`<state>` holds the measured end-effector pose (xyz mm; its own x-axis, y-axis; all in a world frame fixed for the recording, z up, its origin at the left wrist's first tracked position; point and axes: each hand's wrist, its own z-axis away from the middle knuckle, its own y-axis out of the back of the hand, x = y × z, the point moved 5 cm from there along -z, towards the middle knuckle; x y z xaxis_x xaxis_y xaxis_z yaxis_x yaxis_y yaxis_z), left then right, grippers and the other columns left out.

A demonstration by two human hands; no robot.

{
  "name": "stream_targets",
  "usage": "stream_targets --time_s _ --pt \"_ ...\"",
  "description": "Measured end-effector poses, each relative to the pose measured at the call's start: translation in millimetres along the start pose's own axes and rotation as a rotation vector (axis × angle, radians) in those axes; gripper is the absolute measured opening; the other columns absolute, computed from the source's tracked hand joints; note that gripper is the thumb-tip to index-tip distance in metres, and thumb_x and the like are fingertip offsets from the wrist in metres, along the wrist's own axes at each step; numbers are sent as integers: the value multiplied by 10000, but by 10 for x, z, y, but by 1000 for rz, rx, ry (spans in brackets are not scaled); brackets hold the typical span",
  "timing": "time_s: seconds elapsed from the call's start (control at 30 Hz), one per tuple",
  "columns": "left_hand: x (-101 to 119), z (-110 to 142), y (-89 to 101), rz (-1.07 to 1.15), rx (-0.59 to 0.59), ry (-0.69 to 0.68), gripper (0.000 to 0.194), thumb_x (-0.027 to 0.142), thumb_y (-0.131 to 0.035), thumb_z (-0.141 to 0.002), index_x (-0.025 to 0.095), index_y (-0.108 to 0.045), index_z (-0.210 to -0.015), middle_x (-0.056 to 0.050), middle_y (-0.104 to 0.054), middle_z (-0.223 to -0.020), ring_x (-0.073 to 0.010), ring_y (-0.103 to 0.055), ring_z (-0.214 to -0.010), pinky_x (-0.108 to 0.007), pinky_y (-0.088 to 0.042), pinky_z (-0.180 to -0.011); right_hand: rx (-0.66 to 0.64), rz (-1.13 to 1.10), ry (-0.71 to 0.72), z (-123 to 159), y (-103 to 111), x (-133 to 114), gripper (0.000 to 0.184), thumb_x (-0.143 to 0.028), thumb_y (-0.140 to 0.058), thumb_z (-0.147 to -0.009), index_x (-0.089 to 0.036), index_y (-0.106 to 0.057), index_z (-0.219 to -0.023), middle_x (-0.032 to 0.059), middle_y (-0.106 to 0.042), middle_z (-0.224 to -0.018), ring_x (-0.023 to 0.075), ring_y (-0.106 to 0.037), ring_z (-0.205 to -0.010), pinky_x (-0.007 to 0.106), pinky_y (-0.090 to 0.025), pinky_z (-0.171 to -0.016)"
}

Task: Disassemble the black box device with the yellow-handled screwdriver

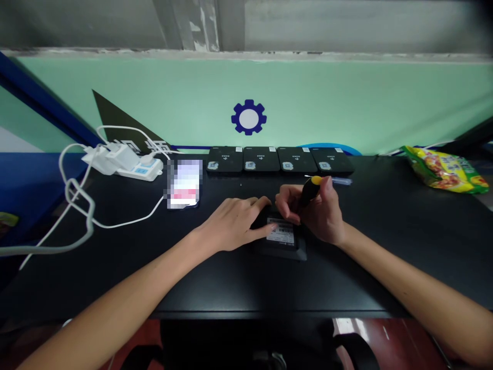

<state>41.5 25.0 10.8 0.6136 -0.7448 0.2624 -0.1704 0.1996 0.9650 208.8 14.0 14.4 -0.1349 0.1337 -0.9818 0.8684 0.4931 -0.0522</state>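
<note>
Head view: right hand [323, 213] grips a screwdriver [310, 190], left hand [233, 223] holds a black box [285, 252] with illegible label [283, 235].

A power strip [148, 170] sits left in the frame, a lit phone [186, 182] beside it, a snack bag [447, 169] at far right.

Hands: two, one left hand [236, 223], one right hand [325, 216]. Screwdriver [310, 190], black and yellow: one. Black device [283, 253] under the hands: one, bearing one printed label [283, 236]. Flat black boxes [261, 159] along the wall: four, one row. Smartphone [187, 182]: one. White power strip [148, 173]: one. White plugs [121, 154]: overlapping, no sure count. White cables [125, 224]: several, tangled. Yellow-green snack packet [444, 169] at far right: one. Translucent bluish object [341, 181] near the boxes: one. Gear emblem [248, 118]: one. Chair armrests [357, 350]: two. Black desk [389, 205]: one.
</note>
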Motion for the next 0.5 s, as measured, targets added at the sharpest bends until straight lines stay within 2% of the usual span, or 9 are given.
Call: stream_targets --time_s 0.5 --pt "11 -6 0 -5 19 -11 449 592 -483 -1128 195 -597 -1303 -76 -755 -1082 -283 -757 -890 -358 -495 -700 5 28 -17 4 3 9 950 -965 -48 -933 -211 -607 -789 -7 -417 -649 167 -352 -548 353 -278 -559"
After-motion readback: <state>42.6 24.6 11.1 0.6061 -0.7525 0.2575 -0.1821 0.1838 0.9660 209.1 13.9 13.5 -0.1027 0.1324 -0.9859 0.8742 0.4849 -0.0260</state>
